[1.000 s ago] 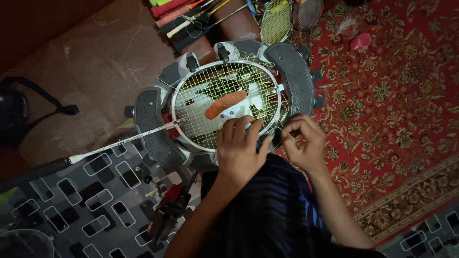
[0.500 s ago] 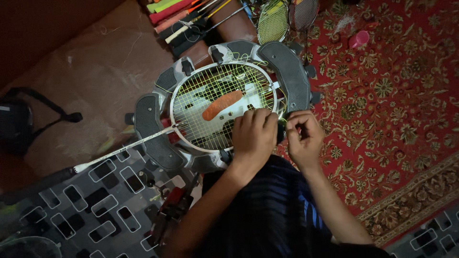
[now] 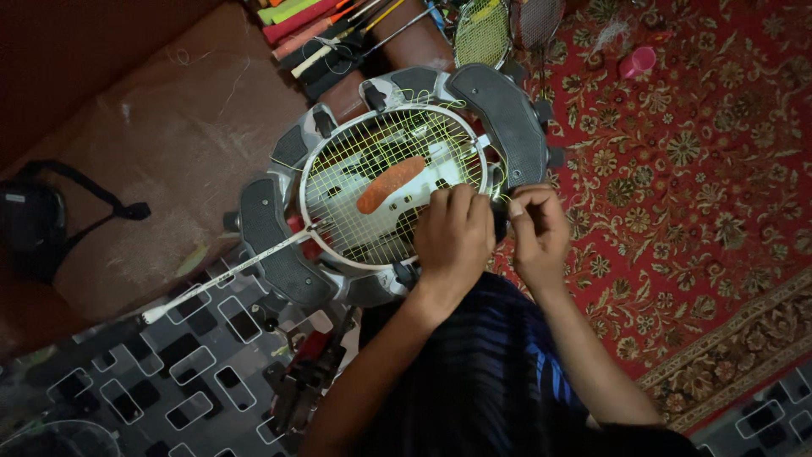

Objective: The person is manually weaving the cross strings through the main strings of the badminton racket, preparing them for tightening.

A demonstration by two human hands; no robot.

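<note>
A white badminton racket (image 3: 355, 182) lies clamped in a grey stringing machine (image 3: 499, 118), its yellow strings partly woven. An orange oblong piece (image 3: 391, 184) shows under the string bed. My left hand (image 3: 452, 237) rests palm down on the strings at the frame's near right side, fingers bent. My right hand (image 3: 537, 233) is just outside the frame's right edge, its fingertips pinched on the yellow string (image 3: 505, 193). The racket's white shaft (image 3: 224, 275) runs out to the lower left.
A red patterned carpet (image 3: 702, 169) lies to the right. Several rackets and coloured grips (image 3: 338, 30) are piled at the top. A black bag (image 3: 34, 224) sits at the left, a patterned black mat (image 3: 169, 372) lower left, a pink cup (image 3: 636, 61) upper right.
Both hands have shifted to the right along the racket frame. The left hand moved from the bottom of the head to its right side, and the right hand stays pinched at the edge.
</note>
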